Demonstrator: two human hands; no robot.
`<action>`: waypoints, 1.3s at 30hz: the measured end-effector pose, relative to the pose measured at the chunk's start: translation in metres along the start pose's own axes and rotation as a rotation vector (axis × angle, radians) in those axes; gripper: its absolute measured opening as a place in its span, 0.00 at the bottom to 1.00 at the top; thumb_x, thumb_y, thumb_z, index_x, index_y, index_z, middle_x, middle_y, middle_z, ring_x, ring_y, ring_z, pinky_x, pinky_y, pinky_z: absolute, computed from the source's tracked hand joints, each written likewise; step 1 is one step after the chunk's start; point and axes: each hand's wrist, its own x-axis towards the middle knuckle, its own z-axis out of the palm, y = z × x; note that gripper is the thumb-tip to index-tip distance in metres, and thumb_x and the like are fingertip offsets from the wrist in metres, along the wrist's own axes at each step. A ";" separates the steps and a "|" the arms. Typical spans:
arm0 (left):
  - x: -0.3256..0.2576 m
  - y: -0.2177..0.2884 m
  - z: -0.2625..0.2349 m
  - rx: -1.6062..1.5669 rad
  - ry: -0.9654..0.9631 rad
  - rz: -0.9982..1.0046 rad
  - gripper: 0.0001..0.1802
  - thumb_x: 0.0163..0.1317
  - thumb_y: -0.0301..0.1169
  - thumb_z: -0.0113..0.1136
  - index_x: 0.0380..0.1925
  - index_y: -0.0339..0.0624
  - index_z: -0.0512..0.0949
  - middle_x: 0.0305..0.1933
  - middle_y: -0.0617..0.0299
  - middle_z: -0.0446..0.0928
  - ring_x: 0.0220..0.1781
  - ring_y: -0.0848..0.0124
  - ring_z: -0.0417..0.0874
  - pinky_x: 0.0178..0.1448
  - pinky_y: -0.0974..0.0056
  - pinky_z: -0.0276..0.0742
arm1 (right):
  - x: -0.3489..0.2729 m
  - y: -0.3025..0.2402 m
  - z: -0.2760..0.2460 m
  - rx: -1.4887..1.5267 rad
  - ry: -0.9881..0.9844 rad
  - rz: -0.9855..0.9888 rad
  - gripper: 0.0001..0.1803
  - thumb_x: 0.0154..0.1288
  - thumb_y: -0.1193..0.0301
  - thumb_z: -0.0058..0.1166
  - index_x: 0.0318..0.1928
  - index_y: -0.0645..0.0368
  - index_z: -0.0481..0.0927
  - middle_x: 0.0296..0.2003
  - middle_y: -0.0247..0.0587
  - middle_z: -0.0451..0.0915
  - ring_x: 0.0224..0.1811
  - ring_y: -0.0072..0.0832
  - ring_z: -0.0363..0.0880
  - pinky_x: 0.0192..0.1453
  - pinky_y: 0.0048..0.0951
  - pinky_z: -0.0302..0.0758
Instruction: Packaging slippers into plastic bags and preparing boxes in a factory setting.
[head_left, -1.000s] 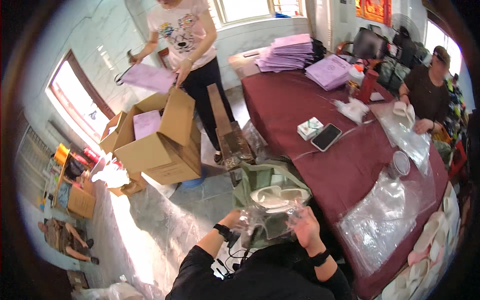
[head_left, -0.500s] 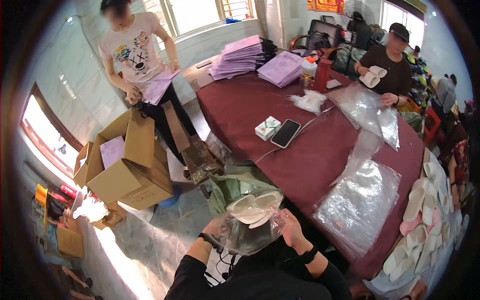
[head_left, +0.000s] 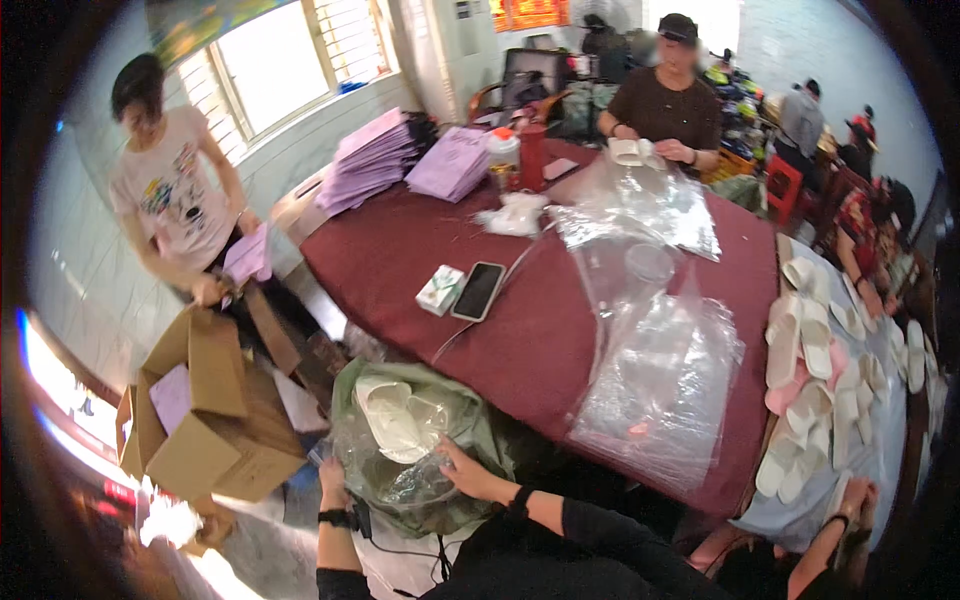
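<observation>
Slippers (head_left: pixel 400 415), white, show against a green sack (head_left: pixel 468 398) at lower centre-left with clear plastic (head_left: pixel 405 484), the right hand (head_left: pixel 470 470) loosely spread beside them, the left hand's (head_left: pixel 332 480) grip impossible to tell.

Fisheye on head — faces down; left hand (head_left: pixel 334 482), right hand (head_left: pixel 474 474) close — table (head_left: pixel 532 362) beyond.

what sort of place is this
Probably a small packing workshop: loose white slippers lie spread out at the right, clear plastic bags on the dark red table, and a cardboard box stands open at left.
</observation>
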 end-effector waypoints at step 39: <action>0.154 0.337 -0.147 0.158 -0.135 0.282 0.12 0.48 0.25 0.52 0.36 0.42 0.76 0.30 0.47 0.79 0.37 0.49 0.80 0.39 0.49 0.74 | -0.070 -0.099 -0.266 -1.350 1.190 0.444 0.30 0.57 0.73 0.48 0.63 0.51 0.66 0.70 0.50 0.49 0.55 0.48 0.69 0.57 0.49 0.66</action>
